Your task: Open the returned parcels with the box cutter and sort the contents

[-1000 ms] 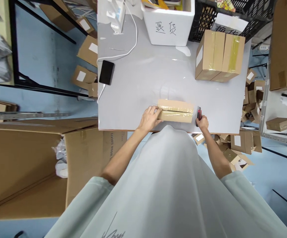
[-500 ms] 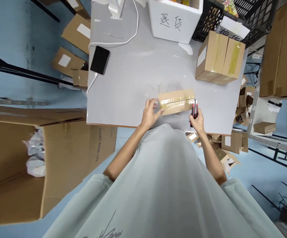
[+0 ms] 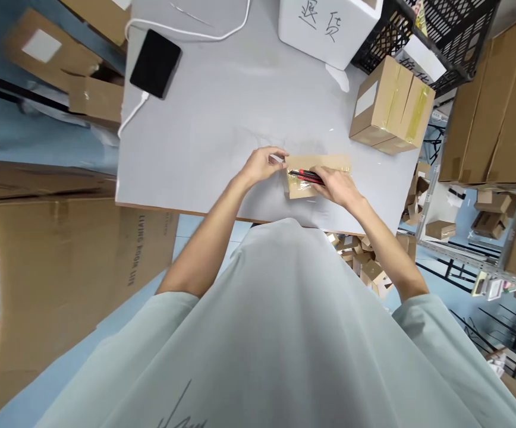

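A small flat cardboard box (image 3: 329, 163) sealed with clear tape lies near the front edge of the grey table (image 3: 222, 119). My left hand (image 3: 260, 165) grips the box's left end, fingers curled round it. My right hand (image 3: 336, 185) is closed on a red and black utility knife (image 3: 306, 176), which lies across the top of the box with its tip toward the left hand.
A taped cardboard box (image 3: 392, 107) stands at the table's right. A white foam box with handwriting (image 3: 324, 30) and a black crate (image 3: 436, 30) sit at the back. A black phone (image 3: 155, 62) on a white cable lies back left. Large cartons stand on the floor at left.
My right hand brought the knife from the box's right end up onto its top. My left hand stayed at the left end. The camera swung left and closer.
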